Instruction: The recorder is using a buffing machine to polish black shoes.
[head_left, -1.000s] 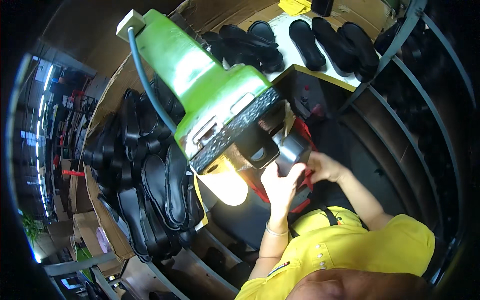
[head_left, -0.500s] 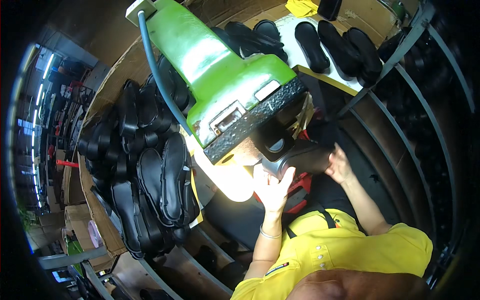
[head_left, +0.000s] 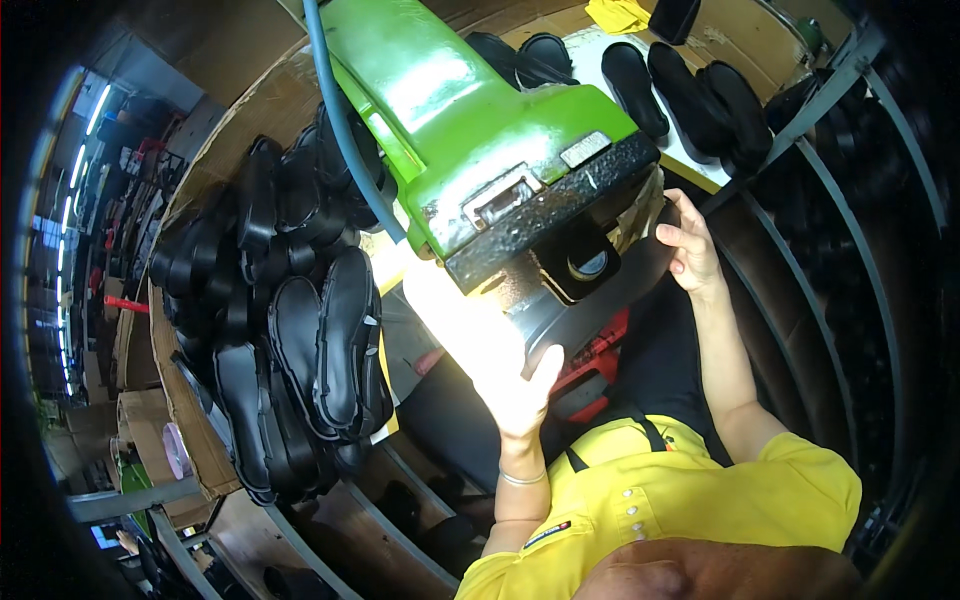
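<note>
My left hand grips the near end of a black shoe sole, washed out by a bright lamp glare. My right hand holds the sole's far end, fingers curled on its edge. The sole lies pressed up under the black head of a green machine, beside a round metal part. A blue hose runs along the machine's left side.
A dense stack of black soles fills a cardboard bin at the left. More black soles lie on a white surface at the top, with a yellow cloth. A red part sits below the sole. Curved metal rack bars stand right.
My hands have spread apart along the sole: the right hand moved up and right, the left stayed low. The sole now lies stretched under the machine head.
</note>
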